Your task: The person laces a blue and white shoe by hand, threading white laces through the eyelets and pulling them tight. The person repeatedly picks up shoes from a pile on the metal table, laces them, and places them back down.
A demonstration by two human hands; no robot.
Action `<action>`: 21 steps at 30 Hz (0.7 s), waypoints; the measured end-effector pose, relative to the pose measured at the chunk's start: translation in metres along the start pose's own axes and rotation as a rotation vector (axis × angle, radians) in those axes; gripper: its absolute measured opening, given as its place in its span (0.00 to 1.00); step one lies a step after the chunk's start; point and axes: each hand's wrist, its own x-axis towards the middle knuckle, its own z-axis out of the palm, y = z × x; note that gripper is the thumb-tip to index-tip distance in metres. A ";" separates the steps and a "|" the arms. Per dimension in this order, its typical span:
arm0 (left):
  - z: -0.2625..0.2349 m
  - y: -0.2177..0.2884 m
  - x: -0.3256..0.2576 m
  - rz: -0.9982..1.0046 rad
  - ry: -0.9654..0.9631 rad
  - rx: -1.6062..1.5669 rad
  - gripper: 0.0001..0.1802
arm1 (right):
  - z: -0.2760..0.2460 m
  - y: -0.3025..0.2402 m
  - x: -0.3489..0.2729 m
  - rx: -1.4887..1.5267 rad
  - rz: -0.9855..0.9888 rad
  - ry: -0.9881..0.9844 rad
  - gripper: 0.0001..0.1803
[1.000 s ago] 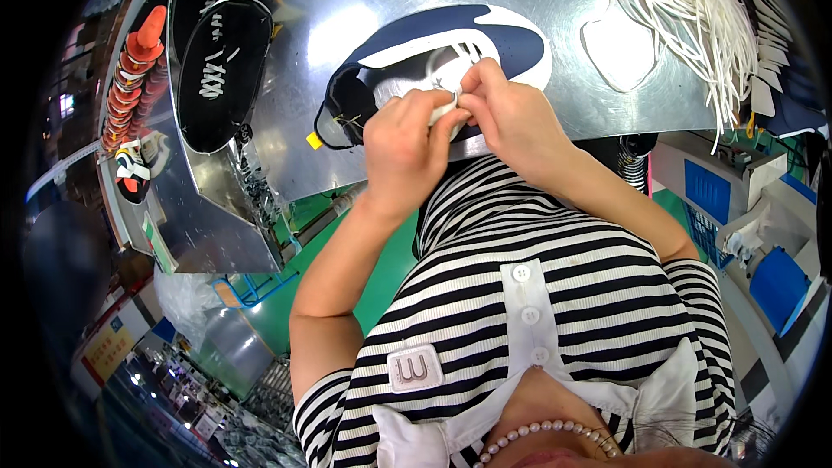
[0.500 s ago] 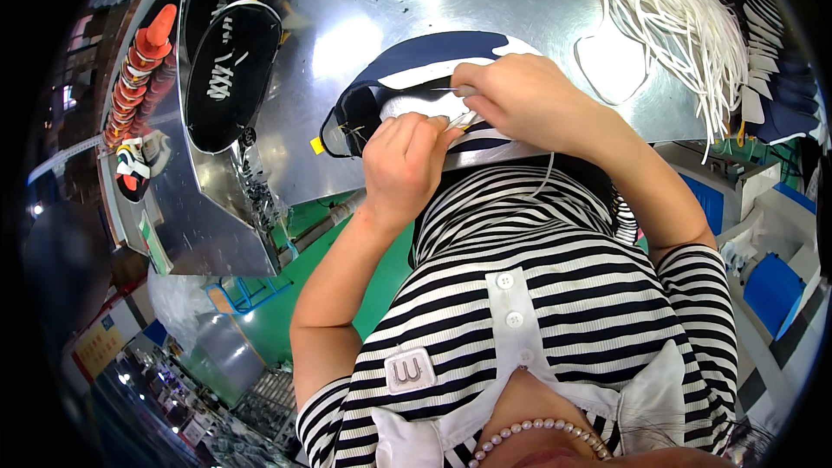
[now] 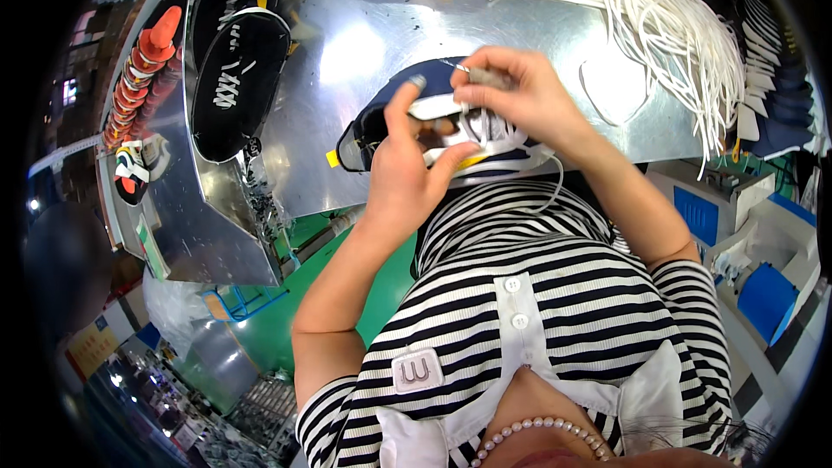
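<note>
A navy and white shoe upper (image 3: pixel 426 80) with yellow tabs lies at the table's near edge, its opening facing up. My left hand (image 3: pixel 400 165) is over that opening, fingers spread; the index finger points up and the thumb reaches along the near side. Its other fingers curl at the opening, partly blurred. In my right hand (image 3: pixel 529 95) is an awl-like lacing tool (image 3: pixel 490 78) with a grey handle and a thin metal tip pointing left. White shoelace (image 3: pixel 472 126) loops at the eyelets below the right hand, and one end hangs over the table edge.
A pile of white laces (image 3: pixel 607 0) covers the far right of the metal table (image 3: pixel 347 113). Laced black shoe uppers (image 3: pixel 230 91) stand at the left, beyond them a stack of red-orange pieces (image 3: pixel 143 61). More uppers (image 3: pixel 780 104) line the right edge.
My left hand has let go of the lace and spread its fingers. My right hand has turned the tool, its tip now raised. The shoe upper has shifted slightly in view.
</note>
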 end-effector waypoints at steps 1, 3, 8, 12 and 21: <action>-0.002 0.003 0.005 -0.078 0.025 -0.051 0.40 | 0.002 0.001 0.000 0.029 0.024 0.003 0.08; -0.007 0.007 0.018 -0.138 0.020 0.102 0.34 | 0.007 0.000 0.002 0.093 0.076 0.016 0.09; 0.008 -0.004 0.015 -0.139 0.235 0.032 0.23 | 0.005 0.005 0.002 -0.041 -0.018 0.011 0.12; 0.012 -0.004 0.014 -0.116 0.291 0.010 0.21 | 0.004 -0.001 -0.021 -0.139 -0.107 0.093 0.12; 0.011 -0.003 0.009 -0.049 0.219 0.126 0.21 | 0.000 -0.004 -0.032 -0.438 -0.153 0.038 0.07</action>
